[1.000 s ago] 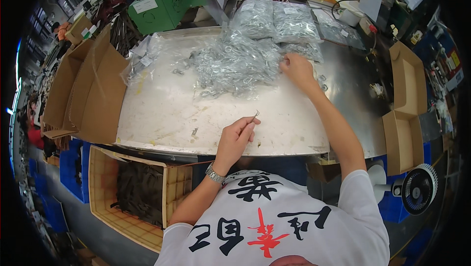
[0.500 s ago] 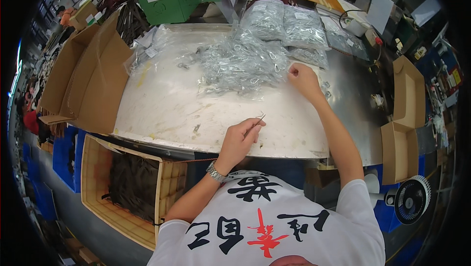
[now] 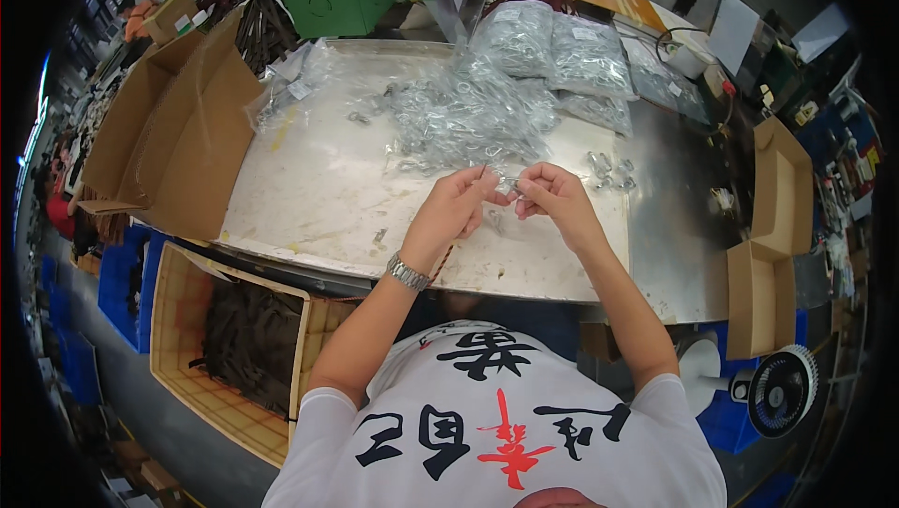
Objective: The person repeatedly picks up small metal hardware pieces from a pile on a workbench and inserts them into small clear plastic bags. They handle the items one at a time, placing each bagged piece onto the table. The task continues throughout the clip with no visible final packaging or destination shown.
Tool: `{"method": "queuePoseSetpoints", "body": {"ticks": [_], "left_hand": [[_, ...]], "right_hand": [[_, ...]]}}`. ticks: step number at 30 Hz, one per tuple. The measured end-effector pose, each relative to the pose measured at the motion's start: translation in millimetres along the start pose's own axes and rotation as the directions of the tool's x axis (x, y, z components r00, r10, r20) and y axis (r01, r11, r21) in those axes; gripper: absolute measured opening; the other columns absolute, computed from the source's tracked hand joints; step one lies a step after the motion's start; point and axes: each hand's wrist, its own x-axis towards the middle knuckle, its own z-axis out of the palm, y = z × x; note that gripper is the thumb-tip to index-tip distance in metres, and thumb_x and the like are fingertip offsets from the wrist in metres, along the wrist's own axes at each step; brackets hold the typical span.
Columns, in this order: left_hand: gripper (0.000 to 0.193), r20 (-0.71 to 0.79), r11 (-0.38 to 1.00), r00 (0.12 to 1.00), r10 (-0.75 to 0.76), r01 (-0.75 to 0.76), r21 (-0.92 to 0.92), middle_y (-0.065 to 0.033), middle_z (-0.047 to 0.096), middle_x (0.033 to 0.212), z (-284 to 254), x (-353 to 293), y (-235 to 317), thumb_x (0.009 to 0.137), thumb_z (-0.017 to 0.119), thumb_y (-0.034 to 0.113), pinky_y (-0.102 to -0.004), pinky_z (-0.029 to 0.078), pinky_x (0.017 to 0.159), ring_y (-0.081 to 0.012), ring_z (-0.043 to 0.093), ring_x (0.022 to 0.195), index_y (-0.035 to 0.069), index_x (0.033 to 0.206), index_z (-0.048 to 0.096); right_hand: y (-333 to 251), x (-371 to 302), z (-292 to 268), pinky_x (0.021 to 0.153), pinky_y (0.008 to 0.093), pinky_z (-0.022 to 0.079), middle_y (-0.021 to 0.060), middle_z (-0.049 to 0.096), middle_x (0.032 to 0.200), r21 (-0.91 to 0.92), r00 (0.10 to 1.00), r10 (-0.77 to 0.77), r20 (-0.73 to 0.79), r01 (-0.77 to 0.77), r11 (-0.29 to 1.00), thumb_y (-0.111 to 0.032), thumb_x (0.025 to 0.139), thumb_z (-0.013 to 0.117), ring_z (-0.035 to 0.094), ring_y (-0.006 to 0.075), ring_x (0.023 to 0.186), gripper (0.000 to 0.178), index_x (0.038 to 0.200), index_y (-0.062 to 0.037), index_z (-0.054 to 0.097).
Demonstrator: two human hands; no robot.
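My left hand [image 3: 455, 206], with a metal-banded watch at its wrist, pinches a thin dark cord; a short tip of it sticks up past the thumb. A reddish-brown length of the cord [image 3: 442, 263] hangs below that hand toward the table's front edge. Close beside it, my right hand [image 3: 556, 201] is closed on a small shiny metal clasp [image 3: 512, 188], held against the left fingertips; its exact shape is partly hidden. Just beyond both hands lies a heap of clear plastic bags [image 3: 468, 119] with metal hooks. Several loose metal clasps [image 3: 611, 171] rest to the right.
Filled clear bags [image 3: 590, 54] are stacked behind the heap. An open cardboard box [image 3: 178, 133] stands at the left, another [image 3: 763, 293] at the right. A yellow crate [image 3: 304, 349] of dark straps sits below the table's front left. A fan [image 3: 782, 391] stands lower right.
My right hand has come back from beside the bag heap toward the middle, now with a clasp. My left hand has moved up and forward with the cord, and the two hands meet.
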Motion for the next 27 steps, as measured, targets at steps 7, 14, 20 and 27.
{"method": "queuePoseSetpoints", "body": {"ticks": [7, 14, 20, 27], "left_hand": [[0.021, -0.226, 0.989, 0.965, 0.135, -0.117, 0.094, -0.0027, 0.075, 0.086, -8, 10, -10, 0.107, 0.067, 0.02, -0.0203, 0.028, 0.045, 0.0006, 0.041, 0.051, 0.001, 0.111, 0.074], [0.015, -0.098, 0.87, 0.945, 0.31, -0.241, 0.43, -0.0026, 0.074, 0.077, 6, -5, 3, 0.1, 0.072, 0.013, -0.0244, 0.039, 0.056, -0.0037, 0.051, 0.061, 0.0, 0.099, 0.077], [0.014, -0.047, 0.793, 0.907, 0.419, -0.34, 0.506, -0.0049, 0.075, 0.077, 17, -20, 6, 0.096, 0.076, 0.01, -0.0251, 0.047, 0.063, -0.0074, 0.064, 0.068, -0.003, 0.097, 0.076], [0.013, -0.113, 0.867, 0.91, 0.398, -0.333, 0.372, -0.0017, 0.075, 0.083, 22, -17, -22, 0.099, 0.074, 0.011, -0.0223, 0.046, 0.062, -0.0047, 0.063, 0.069, -0.002, 0.098, 0.076]], "right_hand": [[5, 4, -5, 0.074, 0.0283, 0.061, 0.0108, 0.076, 0.094, -0.098, 0.999, -0.044, -0.031, 0.041, 0.994, -0.011, 0.103, 0.07, 0.073, 0.0144, 0.08, 0.015, 0.112, 0.0003, 0.066], [-23, -17, 5, 0.081, 0.0286, 0.06, 0.0054, 0.073, 0.098, -0.053, 0.99, 0.128, 0.064, -0.125, 0.991, -0.015, 0.101, 0.076, 0.071, 0.0116, 0.086, 0.025, 0.118, -0.0004, 0.065], [-8, -19, -17, 0.084, 0.027, 0.058, 0.0017, 0.074, 0.097, -0.031, 0.969, 0.21, 0.13, -0.208, 0.978, -0.015, 0.094, 0.082, 0.069, 0.0095, 0.086, 0.029, 0.118, -0.002, 0.071], [-9, -25, -14, 0.078, 0.0246, 0.054, 0.0011, 0.073, 0.097, -0.1, 0.929, 0.32, 0.185, -0.306, 0.947, -0.012, 0.093, 0.08, 0.067, 0.0074, 0.083, 0.02, 0.109, -0.0013, 0.073]]}}
